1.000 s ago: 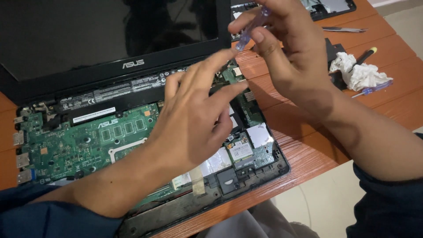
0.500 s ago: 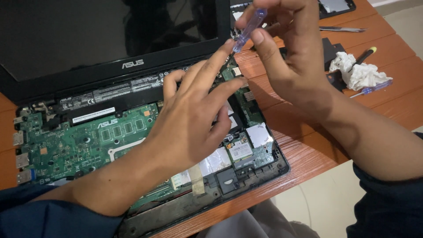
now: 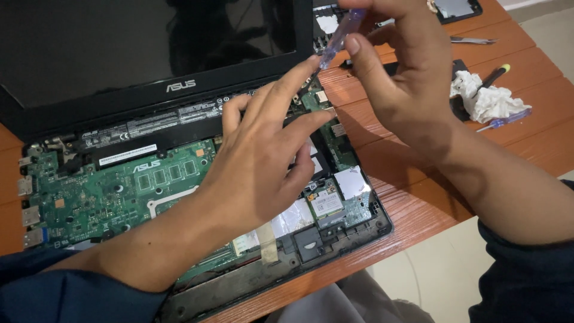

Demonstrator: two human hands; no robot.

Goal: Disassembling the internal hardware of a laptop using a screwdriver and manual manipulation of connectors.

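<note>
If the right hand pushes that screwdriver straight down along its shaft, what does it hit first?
Probably the left hand: its index fingertip lies right at the tip of the clear-handled screwdriver held by the right hand. Just beneath is the green board by the laptop's hinge; depth is unclear.

Clear plastic screwdriver handle [image 3: 336, 37], glossy black screen [image 3: 149, 45], matt green circuit board [image 3: 113, 188], grained wooden table [image 3: 418, 197], crumpled white cloth [image 3: 487, 98]
</note>
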